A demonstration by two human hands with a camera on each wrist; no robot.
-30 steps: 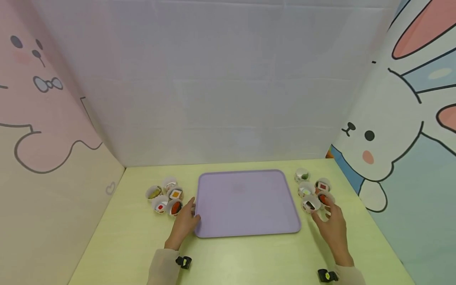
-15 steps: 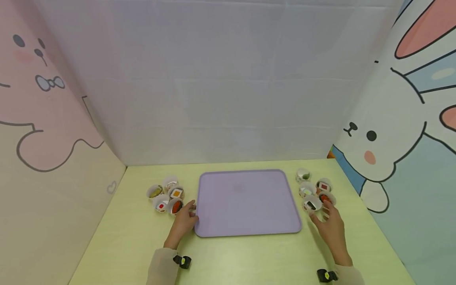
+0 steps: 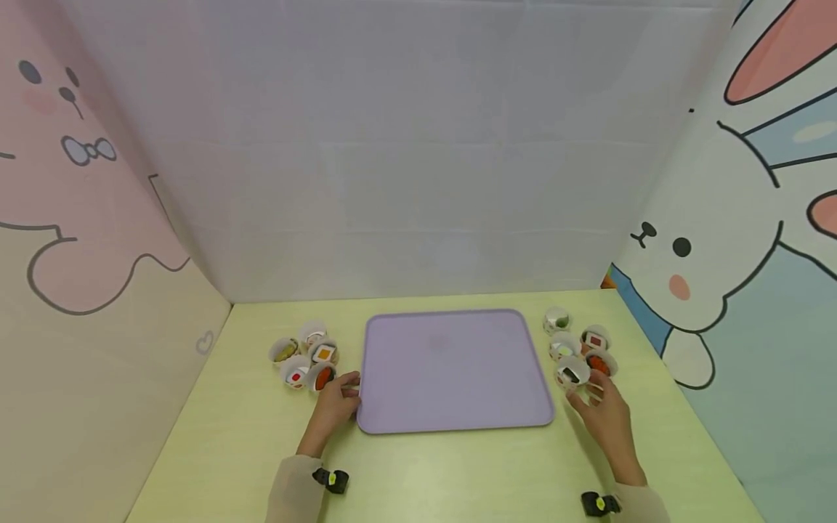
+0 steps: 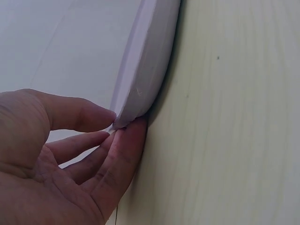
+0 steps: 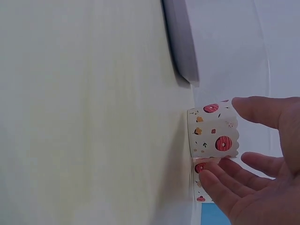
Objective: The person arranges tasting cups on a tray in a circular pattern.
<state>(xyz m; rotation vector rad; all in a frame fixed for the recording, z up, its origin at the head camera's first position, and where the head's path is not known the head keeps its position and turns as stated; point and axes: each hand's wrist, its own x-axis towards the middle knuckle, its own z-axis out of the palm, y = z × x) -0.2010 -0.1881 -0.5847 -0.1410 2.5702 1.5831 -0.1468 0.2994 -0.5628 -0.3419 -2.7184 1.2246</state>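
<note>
In the head view a flat lavender tray (image 3: 451,370) lies mid-table. My left hand (image 3: 335,403) is at its left edge. In the left wrist view, the tray's rim (image 4: 140,79) ends between thumb and fingers, which pinch it there. On the right, my right hand (image 3: 607,414) holds the nearest small paper cup (image 3: 571,373), a white one with a dark piece inside. The right wrist view shows the cup's donut print (image 5: 213,131), the thumb at its rim and the fingers along its other side. A second printed cup (image 5: 200,199) is partly behind those fingers.
Several more paper cups with small coloured contents stand close together, such as the orange one (image 3: 600,363) at right and the red-filled one (image 3: 322,378) beside my left hand. A white cloth wall (image 3: 418,167) closes the back, with cartoon panels at both sides.
My left hand has drawn slightly left, its thumb now at the tray's rim instead of over it. My right fingers have slid left off the orange cup, in against the nearest cup.
</note>
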